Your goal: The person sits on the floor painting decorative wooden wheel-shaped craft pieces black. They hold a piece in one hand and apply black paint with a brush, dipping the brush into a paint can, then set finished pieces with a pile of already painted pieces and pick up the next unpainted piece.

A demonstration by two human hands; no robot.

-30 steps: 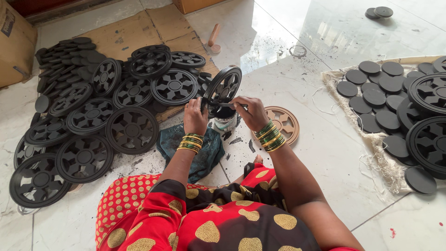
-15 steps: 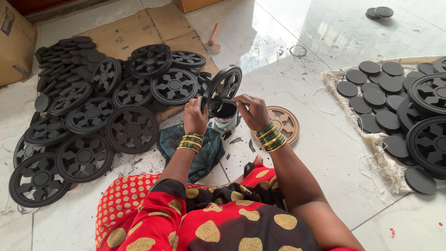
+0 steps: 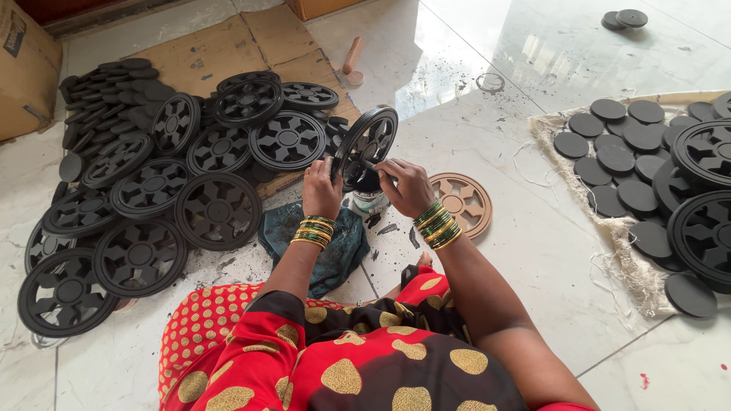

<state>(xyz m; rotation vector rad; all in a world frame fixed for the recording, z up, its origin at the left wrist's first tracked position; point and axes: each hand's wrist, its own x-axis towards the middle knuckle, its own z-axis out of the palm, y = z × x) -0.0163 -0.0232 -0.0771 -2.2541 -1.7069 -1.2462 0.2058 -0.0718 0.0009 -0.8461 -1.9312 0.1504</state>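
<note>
My left hand (image 3: 321, 187) grips a black spoked wheel (image 3: 367, 141) by its rim and holds it upright and tilted above the floor. My right hand (image 3: 405, 186) is closed on a small dark brush or stick whose tip touches the wheel's hub. Directly below the wheel stands a small open tin (image 3: 370, 199). An unpainted brown spoked wheel (image 3: 461, 202) lies flat on the floor just right of my right hand. A dark green cloth (image 3: 333, 243) lies under my left forearm.
A heap of black spoked wheels (image 3: 152, 190) covers cardboard (image 3: 228, 42) at left. At right, black discs (image 3: 617, 152) and more black wheels (image 3: 704, 228) lie on a frayed sack (image 3: 640, 278). A wooden-handled tool (image 3: 351, 61) lies farther off. A cardboard box (image 3: 27, 68) stands far left.
My right hand has shifted slightly along the wheel's hub with the brush. The wheel stays held in much the same tilted pose.
</note>
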